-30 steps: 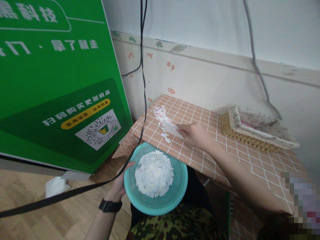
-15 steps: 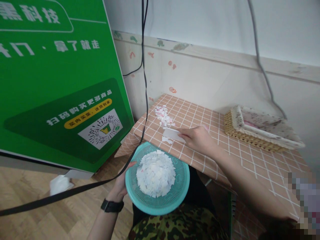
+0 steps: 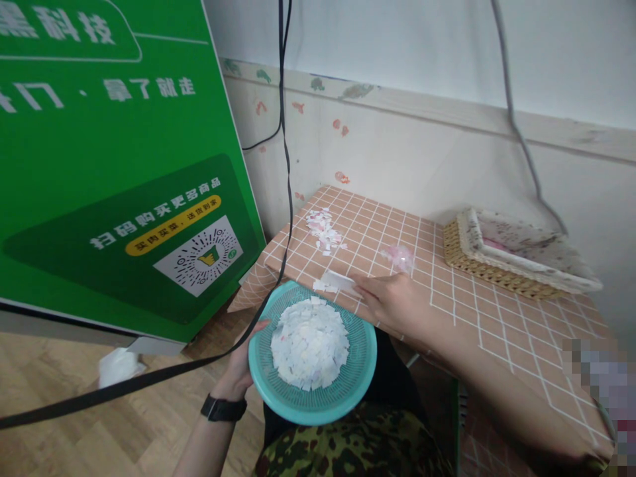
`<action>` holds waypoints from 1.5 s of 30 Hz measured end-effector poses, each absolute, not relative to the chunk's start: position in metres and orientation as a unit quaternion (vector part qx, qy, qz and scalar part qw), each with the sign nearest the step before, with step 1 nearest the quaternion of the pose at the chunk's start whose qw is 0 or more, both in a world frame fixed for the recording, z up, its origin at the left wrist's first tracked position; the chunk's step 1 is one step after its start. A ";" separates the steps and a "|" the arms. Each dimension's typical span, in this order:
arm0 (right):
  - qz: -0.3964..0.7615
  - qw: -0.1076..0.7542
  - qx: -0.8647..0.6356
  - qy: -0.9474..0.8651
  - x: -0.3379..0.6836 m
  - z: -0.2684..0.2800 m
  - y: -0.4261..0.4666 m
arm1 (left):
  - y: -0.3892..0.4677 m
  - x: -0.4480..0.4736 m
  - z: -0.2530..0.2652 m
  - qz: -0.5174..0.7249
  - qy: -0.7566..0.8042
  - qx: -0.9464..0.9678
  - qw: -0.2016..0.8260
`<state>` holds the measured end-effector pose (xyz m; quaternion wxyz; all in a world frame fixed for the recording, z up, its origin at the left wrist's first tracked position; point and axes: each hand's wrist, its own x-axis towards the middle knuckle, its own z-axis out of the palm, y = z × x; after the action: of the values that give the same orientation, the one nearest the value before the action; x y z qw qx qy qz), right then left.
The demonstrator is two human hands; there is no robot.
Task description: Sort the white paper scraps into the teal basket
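Colander (image 3: 362, 351) of paper scraps (image 3: 311, 344) at six o'clock, left hand (image 3: 242, 363) grasping its nine-o'clock side, partly hidden by black strap (image 3: 149, 380), right hand (image 3: 390, 299) pinching white card (image 3: 340, 281) beyond colander's one o'clock, gripped end covered.

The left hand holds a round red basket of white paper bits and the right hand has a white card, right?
Not quite: the round basket is turquoise, not red, as the head view shows. The left hand holds it, white paper bits inside; the right hand has the white card.
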<state>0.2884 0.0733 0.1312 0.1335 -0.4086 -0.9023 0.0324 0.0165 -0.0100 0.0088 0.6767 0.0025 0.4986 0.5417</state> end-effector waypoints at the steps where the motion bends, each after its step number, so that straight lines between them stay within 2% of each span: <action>1: 0.040 0.141 -0.410 -0.901 0.288 0.133 0.072 | -0.010 0.017 0.009 0.543 0.498 0.001 0.676; 7: -0.012 0.148 -0.432 -0.890 0.284 0.129 0.075 | -0.010 0.016 0.007 0.541 0.496 -0.005 0.679; 11: 0.021 0.129 -0.371 -0.919 0.277 0.124 0.058 | -0.010 0.015 0.002 0.536 0.486 -0.004 0.690; 14: 0.044 0.146 -0.344 -0.927 0.280 0.124 0.047 | -0.011 0.014 -0.001 0.536 0.491 0.000 0.686; 21: -0.075 0.190 -0.480 -0.853 0.315 0.125 0.096 | -0.013 0.015 -0.002 0.534 0.479 0.008 0.696; 29: -0.129 0.132 -0.537 -0.823 0.317 0.133 0.147 | -0.024 0.042 -0.026 0.508 0.466 0.015 0.724; 38: -0.117 0.126 -0.544 -0.822 0.320 0.137 0.154 | -0.035 0.063 -0.050 0.484 0.461 0.054 0.742; 45: -0.036 0.127 -0.513 -0.848 0.327 0.146 0.165 | -0.032 0.061 -0.052 0.477 0.467 0.052 0.743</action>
<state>0.3273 0.1655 0.1463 0.1268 -0.5126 -0.8485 -0.0364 0.0610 -0.0324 -0.0519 0.7428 0.0523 0.4667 0.4772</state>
